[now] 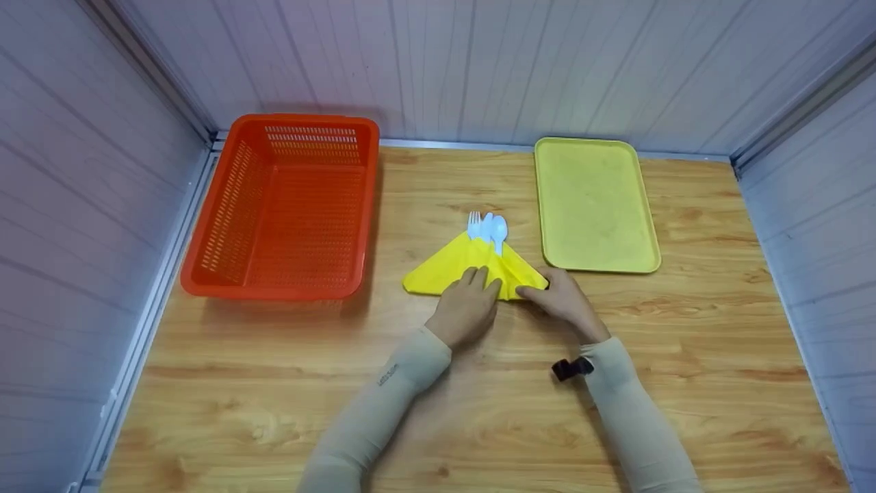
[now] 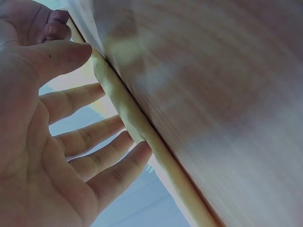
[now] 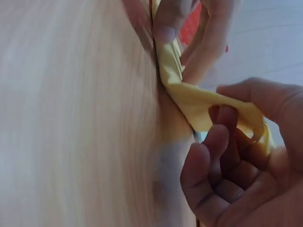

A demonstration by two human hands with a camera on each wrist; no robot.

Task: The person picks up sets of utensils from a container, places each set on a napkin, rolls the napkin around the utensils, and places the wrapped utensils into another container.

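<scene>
A yellow napkin (image 1: pixel 455 263), folded into a triangle, lies on the wooden table with a white plastic fork (image 1: pixel 474 224), knife (image 1: pixel 486 227) and spoon (image 1: pixel 499 231) poking out of its far point. Their lower ends are hidden inside the folds. My left hand (image 1: pixel 467 308) rests on the near middle of the napkin, its fairly straight fingers (image 2: pixel 83 142) touching the folded edge. At the right corner, my right hand (image 1: pixel 564 301) pinches the cloth between thumb and fingers. In the right wrist view that corner (image 3: pixel 199 106) is lifted and twisted.
A red-orange plastic basket (image 1: pixel 365 226) with perforated walls stands to the left of the napkin. A yellow tray (image 1: pixel 595 205) lies at the back right. Pale panel walls (image 1: pixel 465 68) enclose the table (image 1: pixel 479 411) at the back and both sides.
</scene>
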